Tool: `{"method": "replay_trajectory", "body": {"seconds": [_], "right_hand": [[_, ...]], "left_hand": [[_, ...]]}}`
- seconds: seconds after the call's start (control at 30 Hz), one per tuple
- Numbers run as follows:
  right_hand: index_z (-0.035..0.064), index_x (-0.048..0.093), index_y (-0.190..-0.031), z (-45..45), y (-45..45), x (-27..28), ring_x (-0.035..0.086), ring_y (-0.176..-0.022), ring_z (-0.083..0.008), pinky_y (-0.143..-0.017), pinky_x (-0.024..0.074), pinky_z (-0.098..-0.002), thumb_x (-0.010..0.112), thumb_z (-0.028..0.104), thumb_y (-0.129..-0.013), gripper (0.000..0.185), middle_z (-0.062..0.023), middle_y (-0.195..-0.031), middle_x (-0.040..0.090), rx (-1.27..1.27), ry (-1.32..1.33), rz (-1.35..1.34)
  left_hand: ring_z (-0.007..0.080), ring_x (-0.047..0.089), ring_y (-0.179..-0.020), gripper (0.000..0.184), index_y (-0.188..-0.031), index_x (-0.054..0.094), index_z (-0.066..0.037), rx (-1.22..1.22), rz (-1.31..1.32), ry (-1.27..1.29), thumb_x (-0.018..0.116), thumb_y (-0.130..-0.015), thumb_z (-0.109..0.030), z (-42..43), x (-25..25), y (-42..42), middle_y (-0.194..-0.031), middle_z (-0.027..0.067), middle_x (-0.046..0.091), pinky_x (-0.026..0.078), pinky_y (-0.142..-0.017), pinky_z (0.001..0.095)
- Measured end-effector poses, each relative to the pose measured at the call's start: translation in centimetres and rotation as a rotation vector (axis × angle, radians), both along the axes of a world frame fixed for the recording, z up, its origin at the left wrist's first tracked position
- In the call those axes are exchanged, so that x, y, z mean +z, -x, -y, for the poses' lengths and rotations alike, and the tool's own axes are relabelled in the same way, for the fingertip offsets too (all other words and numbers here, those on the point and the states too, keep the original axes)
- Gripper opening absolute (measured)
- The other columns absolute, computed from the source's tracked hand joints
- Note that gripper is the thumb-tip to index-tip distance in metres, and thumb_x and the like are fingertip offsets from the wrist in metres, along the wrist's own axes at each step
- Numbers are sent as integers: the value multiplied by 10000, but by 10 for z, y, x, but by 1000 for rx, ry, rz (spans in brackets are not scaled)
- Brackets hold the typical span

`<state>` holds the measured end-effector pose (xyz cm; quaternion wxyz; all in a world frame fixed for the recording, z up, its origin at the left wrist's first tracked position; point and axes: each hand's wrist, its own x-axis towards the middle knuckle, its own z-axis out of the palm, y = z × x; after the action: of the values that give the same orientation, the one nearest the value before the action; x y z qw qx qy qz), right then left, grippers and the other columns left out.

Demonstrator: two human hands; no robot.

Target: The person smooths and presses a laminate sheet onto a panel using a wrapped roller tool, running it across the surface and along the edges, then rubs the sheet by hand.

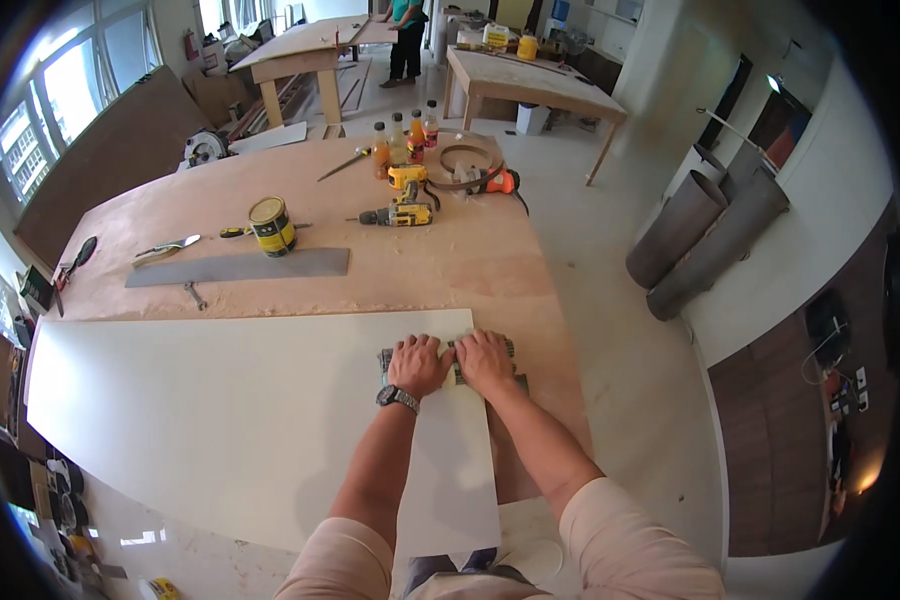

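A long white sheet (220,400) lies on the wooden worktable (460,270), its right end in front of me. Near that end, my left hand (420,365) and my right hand (482,362) sit side by side, thumbs almost meeting. Both press down with bent fingers over what looks like a folded dark patterned cloth (385,362). Most of it is hidden under the palms. A watch (397,398) is on my left wrist.
Beyond the sheet are a grey strip (240,267), a can (271,228), a putty knife (168,249), a yellow drill (398,214), several bottles (398,140) and a coiled band (465,165). A person (407,35) stands by a far table. Rolls (715,235) lean at right.
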<state>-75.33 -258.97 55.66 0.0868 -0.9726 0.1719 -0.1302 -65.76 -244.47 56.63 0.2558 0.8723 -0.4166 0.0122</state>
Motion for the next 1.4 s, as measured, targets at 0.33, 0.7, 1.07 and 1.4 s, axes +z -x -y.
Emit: {"method": "replay_trajectory", "body": {"seconds": [0.33, 0.7, 1.07, 1.4], "right_hand": [[88, 674, -971, -75, 115, -13, 611, -1068, -337, -992, 461, -471, 552, 308, -1050, 264, -122, -1063, 647, 66, 3, 77], [95, 691, -950, -154, 249, -15, 605, -1059, -285, -997, 455, -449, 586, 335, -1026, 273, -97, -1036, 642, 102, 8, 106], [77, 683, -1016, -163, 271, 2, 599, -1106, -323, -1019, 434, -467, 542, 332, -1045, 293, -135, -1094, 646, 128, -139, 4], [79, 687, -941, -93, 161, -8, 618, -1043, -320, -964, 466, -464, 571, 291, -1019, 254, -124, -1031, 651, 97, -90, 138]], "left_hand": [[325, 657, -1034, 281, -1015, 719, -103, 35, 50, 18, 647, -934, -362, -79, -10, 121, -1043, 97, 723, 504, -919, 475], [322, 642, -1136, 363, -1181, 713, -89, 71, 13, -124, 653, -968, -378, -162, 2, 264, -1176, 98, 722, 473, -992, 448], [331, 639, -1140, 339, -1148, 705, -86, 44, -21, -135, 619, -974, -363, -171, 4, 284, -1175, 121, 706, 465, -983, 475], [326, 650, -1074, 259, -1078, 709, -88, 74, 31, -134, 638, -952, -303, -97, 5, 178, -1108, 103, 708, 484, -924, 464]]}}
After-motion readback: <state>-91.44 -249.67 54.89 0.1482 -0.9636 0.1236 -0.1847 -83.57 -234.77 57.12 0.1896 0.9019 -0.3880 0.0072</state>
